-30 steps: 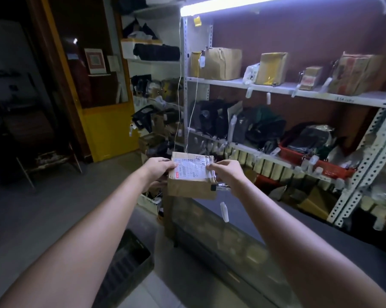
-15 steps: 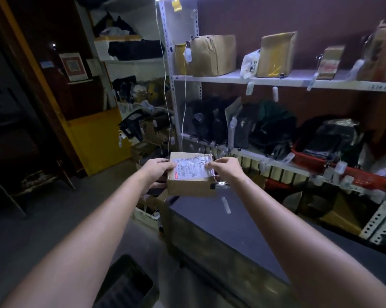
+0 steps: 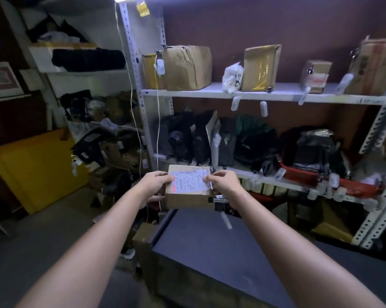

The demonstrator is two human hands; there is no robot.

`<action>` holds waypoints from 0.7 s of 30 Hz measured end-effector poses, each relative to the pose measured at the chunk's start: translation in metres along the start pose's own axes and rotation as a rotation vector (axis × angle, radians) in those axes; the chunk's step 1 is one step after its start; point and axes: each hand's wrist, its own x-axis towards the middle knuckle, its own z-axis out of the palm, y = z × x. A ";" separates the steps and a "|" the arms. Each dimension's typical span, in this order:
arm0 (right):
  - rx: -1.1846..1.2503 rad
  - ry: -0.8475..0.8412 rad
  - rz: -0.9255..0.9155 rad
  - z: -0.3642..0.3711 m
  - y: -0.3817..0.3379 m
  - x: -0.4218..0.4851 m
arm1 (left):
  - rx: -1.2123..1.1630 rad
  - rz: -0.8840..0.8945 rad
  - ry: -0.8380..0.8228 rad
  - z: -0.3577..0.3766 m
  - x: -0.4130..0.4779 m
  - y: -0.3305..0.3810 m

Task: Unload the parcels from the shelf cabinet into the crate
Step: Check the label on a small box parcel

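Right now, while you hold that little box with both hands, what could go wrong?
1. The left hand and right hand grip the small cardboard box only at its edges, so it might slip.
2. The white tag dangling from the box could catch on the hanging cord or the dark counter.
3. No crate shows in this view, so a blind drop could miss.

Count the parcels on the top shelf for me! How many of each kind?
Brown cardboard boxes: 3
Yellowish wrapped packets: 2
White plastic bag: 1
Total: 6
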 end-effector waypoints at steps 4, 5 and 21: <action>0.017 0.130 0.053 0.040 0.008 0.027 | 0.018 0.019 -0.106 -0.028 0.058 -0.011; 0.007 0.159 0.071 0.051 0.011 0.032 | 0.028 0.021 -0.133 -0.035 0.070 -0.015; 0.026 0.369 0.277 0.137 0.132 0.099 | -0.011 -0.130 -0.290 -0.025 0.203 -0.135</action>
